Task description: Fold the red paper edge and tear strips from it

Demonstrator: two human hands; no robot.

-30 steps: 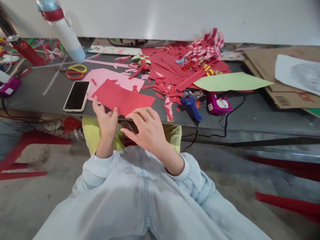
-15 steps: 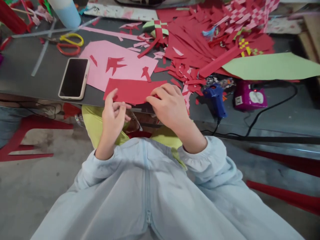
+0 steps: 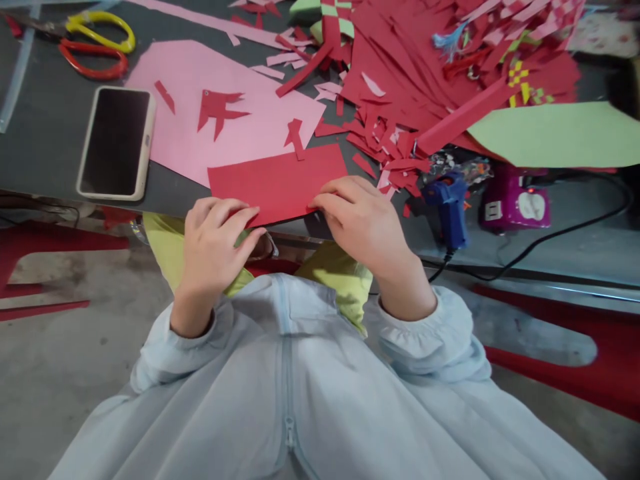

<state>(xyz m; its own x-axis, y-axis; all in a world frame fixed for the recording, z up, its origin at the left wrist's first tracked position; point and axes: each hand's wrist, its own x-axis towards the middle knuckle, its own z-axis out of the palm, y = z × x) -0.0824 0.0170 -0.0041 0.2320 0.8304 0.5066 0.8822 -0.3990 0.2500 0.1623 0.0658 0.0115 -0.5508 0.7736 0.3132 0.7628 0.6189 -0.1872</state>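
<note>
A red paper sheet [image 3: 277, 181] lies at the near edge of the dark table [image 3: 45, 147], partly over a pink sheet [image 3: 225, 113]. My left hand [image 3: 213, 243] grips the red sheet's near left edge, fingers curled over it. At the near right edge my right hand [image 3: 363, 223] pinches the same sheet, fingertips pressed on top. Both wrists wear light blue sleeves.
A phone [image 3: 116, 141] lies face up left of the pink sheet. Scissors with yellow and red handles [image 3: 97, 47] sit at the far left. A heap of red paper strips [image 3: 425, 73], a green sheet [image 3: 555, 137], a blue glue gun [image 3: 450, 207] and a purple device [image 3: 515, 207] are on the right.
The view has moved closer over the table. My left hand has closed onto the red sheet's left edge, and the right hand has slid along its near edge.
</note>
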